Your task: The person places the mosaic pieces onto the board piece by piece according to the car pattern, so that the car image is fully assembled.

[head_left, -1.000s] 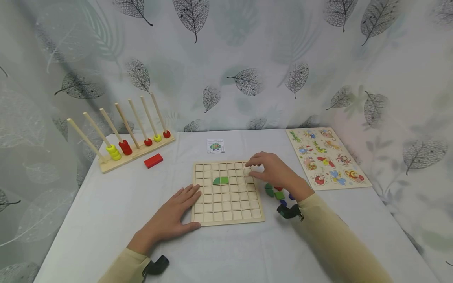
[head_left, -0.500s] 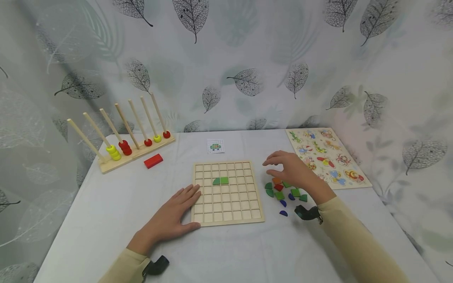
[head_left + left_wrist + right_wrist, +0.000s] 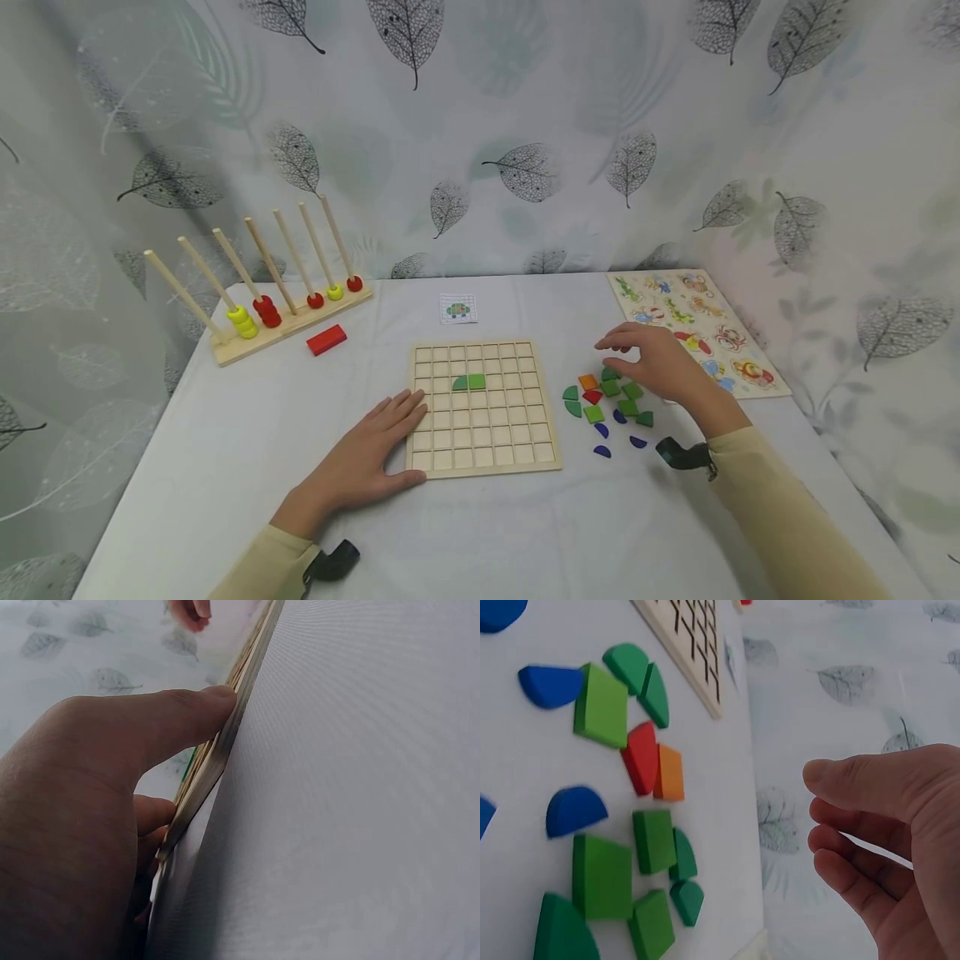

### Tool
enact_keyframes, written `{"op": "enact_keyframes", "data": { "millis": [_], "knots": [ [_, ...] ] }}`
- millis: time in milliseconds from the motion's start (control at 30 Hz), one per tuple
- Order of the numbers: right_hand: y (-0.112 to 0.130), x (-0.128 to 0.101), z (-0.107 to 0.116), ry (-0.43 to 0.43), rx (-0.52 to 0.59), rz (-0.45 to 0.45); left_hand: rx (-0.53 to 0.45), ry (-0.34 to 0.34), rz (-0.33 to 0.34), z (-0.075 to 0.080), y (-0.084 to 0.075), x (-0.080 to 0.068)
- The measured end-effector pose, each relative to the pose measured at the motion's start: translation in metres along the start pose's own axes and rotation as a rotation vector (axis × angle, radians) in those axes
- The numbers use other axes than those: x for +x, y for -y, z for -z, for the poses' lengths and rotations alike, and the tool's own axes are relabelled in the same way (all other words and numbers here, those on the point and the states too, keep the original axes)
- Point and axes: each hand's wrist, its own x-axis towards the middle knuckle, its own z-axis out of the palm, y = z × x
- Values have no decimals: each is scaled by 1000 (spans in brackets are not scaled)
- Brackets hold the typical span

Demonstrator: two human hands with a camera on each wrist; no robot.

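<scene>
My left hand [image 3: 378,450] rests with spread fingers on the left edge of a wooden grid board [image 3: 483,450]; in the left wrist view the thumb [image 3: 187,716] lies along the board's rim. Two pieces sit in the grid, a green quarter-circle [image 3: 460,383] and a light green square [image 3: 476,382]. My right hand [image 3: 660,362] hovers over the loose blocks right of the board, fingers slightly bent and nothing between them. Below it lie green squares [image 3: 602,877], green quarter-circles, blue half-circles [image 3: 577,811], a red piece [image 3: 640,759] and an orange square [image 3: 670,772].
Behind the board lies a small picture card [image 3: 458,309]. A bead abacus [image 3: 292,321] stands at the back left with a red block [image 3: 326,340] before it. An insect picture puzzle board [image 3: 750,354] lies at the back right, partly behind the right hand.
My right hand has moved rightward from the grid board's upper right corner to above the loose blocks, uncovering more of them. The left hand stays where it was.
</scene>
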Motion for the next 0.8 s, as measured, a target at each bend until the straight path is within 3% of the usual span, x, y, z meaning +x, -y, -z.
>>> {"op": "enact_keyframes", "data": {
  "millis": [267, 533, 800],
  "knots": [
    [-20, -9, -1, 14, -24, -78, 7, -2, -1, 0, 0, 0],
    [-39, -12, -10, 111, 3, -198, -1, -1, -2, 1, -1, 1],
    [-51, -12, -19, 149, -36, -183, 2, 5, 5, 1, -1, 0]
  ]
}}
